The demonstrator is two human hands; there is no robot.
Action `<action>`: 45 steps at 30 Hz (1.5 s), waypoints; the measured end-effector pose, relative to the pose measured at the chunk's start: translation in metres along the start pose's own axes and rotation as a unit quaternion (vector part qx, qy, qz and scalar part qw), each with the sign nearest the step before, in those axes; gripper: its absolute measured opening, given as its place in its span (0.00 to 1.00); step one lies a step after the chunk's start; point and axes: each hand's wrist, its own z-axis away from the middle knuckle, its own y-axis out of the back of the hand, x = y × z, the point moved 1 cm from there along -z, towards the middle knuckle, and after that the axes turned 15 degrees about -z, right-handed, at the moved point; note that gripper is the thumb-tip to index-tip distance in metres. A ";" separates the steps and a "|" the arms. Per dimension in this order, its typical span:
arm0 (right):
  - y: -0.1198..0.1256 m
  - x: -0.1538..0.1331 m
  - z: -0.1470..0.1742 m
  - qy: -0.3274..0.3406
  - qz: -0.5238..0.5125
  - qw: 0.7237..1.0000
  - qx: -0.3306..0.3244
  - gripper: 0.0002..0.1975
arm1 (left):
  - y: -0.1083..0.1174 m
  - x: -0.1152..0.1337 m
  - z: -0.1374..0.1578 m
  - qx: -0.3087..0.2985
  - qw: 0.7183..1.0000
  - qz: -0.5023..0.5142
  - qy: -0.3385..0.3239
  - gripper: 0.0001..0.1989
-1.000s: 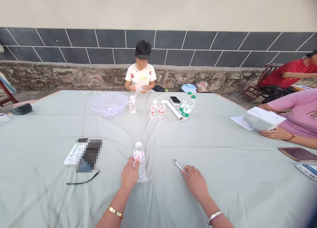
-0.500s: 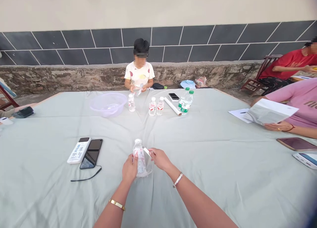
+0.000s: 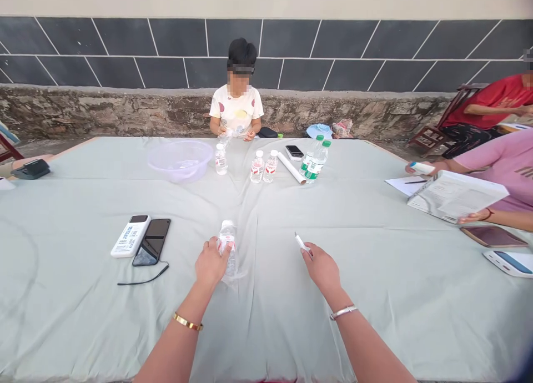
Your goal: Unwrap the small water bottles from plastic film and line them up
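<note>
My left hand is wrapped round a small clear plastic bottle with a white cap and a red-and-white label. The bottle stands on the cloth in front of me. Loose clear plastic film hangs around its lower end. To the right and apart from the bottle, my right hand grips a slim white utility knife, its narrow tip pointing away from me and slightly left.
Beyond lie a purple basin, several small bottles, a white roll and green-capped bottles. Left are a phone and power bank. A person sits opposite; another at right holds a white box.
My right hand has drawn the knife away from the bottle to the right. The person at right has tilted the white box and raised a small white item.
</note>
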 end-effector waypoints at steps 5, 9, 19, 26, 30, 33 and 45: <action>-0.012 0.027 -0.005 0.040 0.065 0.994 0.076 0.18 | -0.014 -0.002 -0.004 0.040 0.999 0.009 0.001 0.13; -0.034 -0.016 0.016 0.158 -0.053 0.985 0.055 0.19 | -0.025 -0.014 -0.007 0.079 0.974 0.211 -0.002 0.12; -0.108 -0.152 0.047 0.336 -0.144 0.905 -0.218 0.16 | -0.050 -0.049 0.001 0.129 0.817 0.538 0.159 0.14; -0.080 -0.091 0.025 0.149 -0.170 0.972 -0.070 0.19 | -0.038 -0.055 0.010 0.143 0.758 0.618 0.151 0.18; -0.080 -0.099 0.028 0.157 -0.117 0.979 -0.054 0.25 | -0.030 -0.051 0.017 0.143 0.749 0.631 0.139 0.19; -0.084 -0.117 0.025 0.184 -0.031 0.978 -0.096 0.26 | -0.027 -0.060 0.018 0.158 0.749 0.625 0.153 0.18; -0.045 -0.082 -0.018 0.024 0.027 0.997 -0.063 0.39 | -0.004 -0.092 0.017 0.124 0.902 0.411 0.030 0.38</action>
